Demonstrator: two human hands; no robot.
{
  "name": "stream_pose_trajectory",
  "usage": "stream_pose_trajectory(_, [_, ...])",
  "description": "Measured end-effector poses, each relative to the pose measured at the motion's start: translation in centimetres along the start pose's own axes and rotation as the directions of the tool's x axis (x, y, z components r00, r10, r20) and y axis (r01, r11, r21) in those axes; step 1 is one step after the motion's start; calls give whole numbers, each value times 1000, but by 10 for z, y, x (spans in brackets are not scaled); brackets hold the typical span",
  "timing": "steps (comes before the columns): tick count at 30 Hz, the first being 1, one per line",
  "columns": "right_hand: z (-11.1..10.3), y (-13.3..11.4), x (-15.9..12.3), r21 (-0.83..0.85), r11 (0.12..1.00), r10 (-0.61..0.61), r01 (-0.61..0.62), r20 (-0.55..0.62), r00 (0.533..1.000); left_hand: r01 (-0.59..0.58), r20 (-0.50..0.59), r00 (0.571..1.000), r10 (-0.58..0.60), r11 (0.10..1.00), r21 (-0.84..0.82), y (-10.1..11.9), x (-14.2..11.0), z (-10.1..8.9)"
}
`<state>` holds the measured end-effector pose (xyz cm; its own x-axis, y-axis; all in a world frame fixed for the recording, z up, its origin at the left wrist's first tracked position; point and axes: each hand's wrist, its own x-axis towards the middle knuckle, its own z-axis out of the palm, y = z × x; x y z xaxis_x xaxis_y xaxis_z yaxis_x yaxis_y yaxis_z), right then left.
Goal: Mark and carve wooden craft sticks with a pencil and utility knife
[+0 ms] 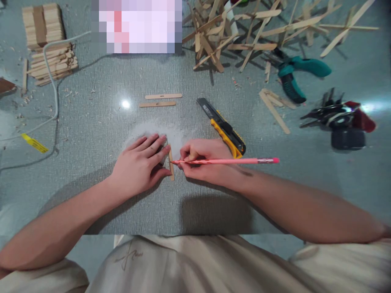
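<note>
My left hand [137, 161] lies flat on the table with its fingers spread. Its index fingertip and thumb touch a short upright-lying wooden craft stick [172, 177], steadying it against the surface. Something greyish shows partly under that hand; I cannot make out what. In my right hand [203, 156] is a pink pencil [226, 161], closed in the fingers, its tip resting on the craft stick. White powder [175, 132] is spread beyond both hands. Two craft sticks [163, 96] with small dark marks at their middles lie parallel farther back.
A yellow-and-black box cutter [227, 132] lies beside my right wrist. Teal-handled pliers [293, 73], a dark-and-red cluster of tools [339, 116] and a tangle of joined sticks [214, 40] occupy the right. Stick bundles [53, 65] and a white cable [55, 89] are left.
</note>
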<state>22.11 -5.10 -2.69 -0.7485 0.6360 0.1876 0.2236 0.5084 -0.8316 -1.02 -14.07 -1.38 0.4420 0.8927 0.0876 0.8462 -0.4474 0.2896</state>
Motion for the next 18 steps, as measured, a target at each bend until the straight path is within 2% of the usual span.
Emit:
stream_pose_trajectory(9, [1, 2, -1, 3, 999, -33, 33, -5, 999, 14, 18, 1000, -14, 1000, -17, -1, 0, 0])
stream_pose_trajectory(18, [0, 1, 0, -5, 1000, 1, -2, -36, 999, 1, -3, 1000, -1, 1000, 10, -1, 0, 1])
